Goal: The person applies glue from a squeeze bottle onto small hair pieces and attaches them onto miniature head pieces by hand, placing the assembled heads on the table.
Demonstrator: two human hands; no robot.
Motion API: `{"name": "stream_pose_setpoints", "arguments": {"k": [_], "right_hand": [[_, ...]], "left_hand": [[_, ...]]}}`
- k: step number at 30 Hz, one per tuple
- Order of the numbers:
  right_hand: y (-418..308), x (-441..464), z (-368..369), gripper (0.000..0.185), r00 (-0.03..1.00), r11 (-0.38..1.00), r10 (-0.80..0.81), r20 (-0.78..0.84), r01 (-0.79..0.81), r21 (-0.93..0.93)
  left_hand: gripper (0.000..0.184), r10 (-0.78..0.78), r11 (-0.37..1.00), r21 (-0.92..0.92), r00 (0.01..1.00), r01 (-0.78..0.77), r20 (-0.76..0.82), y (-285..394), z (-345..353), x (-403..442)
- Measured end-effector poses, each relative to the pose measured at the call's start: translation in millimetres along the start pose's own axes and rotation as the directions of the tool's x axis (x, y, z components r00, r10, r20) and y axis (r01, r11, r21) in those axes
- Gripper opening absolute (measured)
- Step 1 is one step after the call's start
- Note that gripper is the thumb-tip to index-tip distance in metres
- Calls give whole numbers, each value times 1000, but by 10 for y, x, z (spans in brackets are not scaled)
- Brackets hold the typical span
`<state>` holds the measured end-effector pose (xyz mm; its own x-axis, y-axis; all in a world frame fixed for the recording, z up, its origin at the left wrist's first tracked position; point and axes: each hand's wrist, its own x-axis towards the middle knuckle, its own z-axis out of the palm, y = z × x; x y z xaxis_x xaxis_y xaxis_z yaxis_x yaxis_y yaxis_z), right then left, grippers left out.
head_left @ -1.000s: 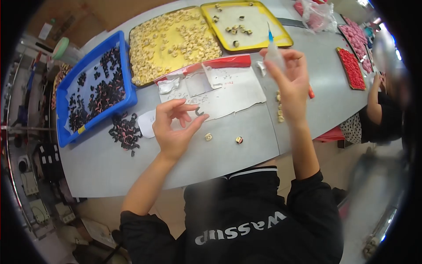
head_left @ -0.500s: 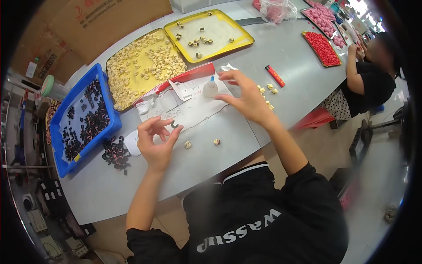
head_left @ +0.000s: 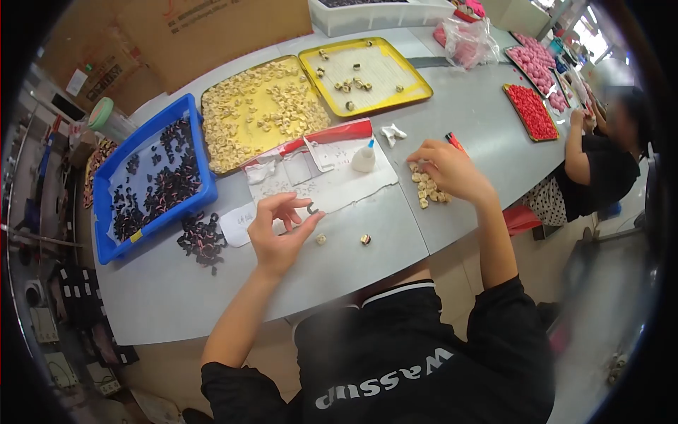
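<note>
My left hand (head_left: 282,232) pinches a small black curved piece (head_left: 313,208) between thumb and fingertips, above the table. My right hand (head_left: 452,169) is over a small pile of cream-coloured pieces (head_left: 431,191), its fingers apart and slightly bent, with no held thing visible. A squeeze bottle (head_left: 364,158) with a blue tip stands upright on a white sheet (head_left: 346,196) between the hands. Nearer me lie a single cream piece (head_left: 321,239) and a cream piece with a dark band (head_left: 366,239).
A blue tray (head_left: 205,191) holds black and pink curved pieces; a loose heap (head_left: 201,240) lies beside it. Two yellow trays (head_left: 432,92) with cream pieces stand behind. A red lighter (head_left: 454,140) lies past my right hand. Another person (head_left: 600,159) sits at the right.
My right hand has left the squeeze bottle's side and moved right to the cream pile. The bottle stands on the sheet. My left hand still pinches the black piece. The view has shifted.
</note>
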<state>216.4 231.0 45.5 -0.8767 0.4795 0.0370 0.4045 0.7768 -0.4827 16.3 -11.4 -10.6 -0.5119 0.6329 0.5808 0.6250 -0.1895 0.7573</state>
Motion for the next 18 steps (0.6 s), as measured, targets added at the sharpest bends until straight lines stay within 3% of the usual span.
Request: {"name": "stream_pose_setpoints", "arguments": {"k": [6, 18], "right_hand": [[2, 84, -70, 18, 988, 993, -48, 144, 63, -99], [-90, 227, -108, 10, 990, 992, -111, 92, 115, -45]], "left_hand": [[51, 18, 1000, 12, 1000, -18, -2, 28, 2, 16], [49, 70, 997, 39, 998, -69, -8, 31, 9, 37]]}}
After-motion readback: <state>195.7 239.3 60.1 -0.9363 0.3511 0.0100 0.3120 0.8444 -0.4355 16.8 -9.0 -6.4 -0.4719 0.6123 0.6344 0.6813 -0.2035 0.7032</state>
